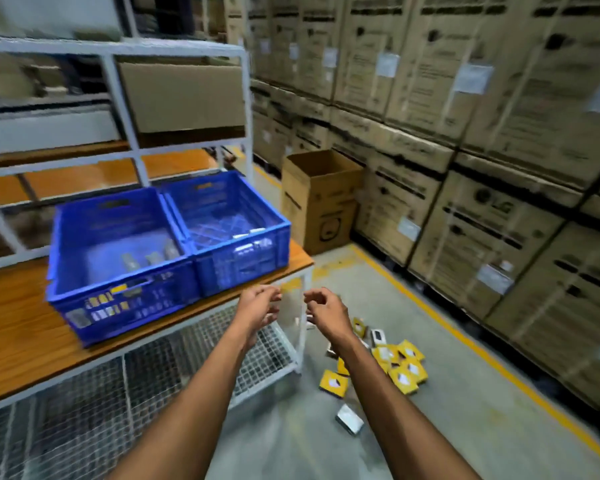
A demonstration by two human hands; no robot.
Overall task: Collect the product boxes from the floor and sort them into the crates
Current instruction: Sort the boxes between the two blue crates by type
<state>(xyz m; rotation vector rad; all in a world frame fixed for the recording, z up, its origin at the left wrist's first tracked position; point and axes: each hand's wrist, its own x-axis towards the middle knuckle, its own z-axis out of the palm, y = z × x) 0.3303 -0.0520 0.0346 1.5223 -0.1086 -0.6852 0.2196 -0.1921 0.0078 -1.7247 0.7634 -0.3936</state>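
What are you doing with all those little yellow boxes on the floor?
A person is sorting them. Both hands, left and right, are empty and held out, fingers loosely curled. Yellow boxes lie scattered on the floor. Two blue crates sit on the table; each holds a few items.

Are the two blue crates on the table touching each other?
Touching. In the head view, the left crate and the right crate sit side by side on the table, their neighbouring rims pressed together with no gap visible between them.
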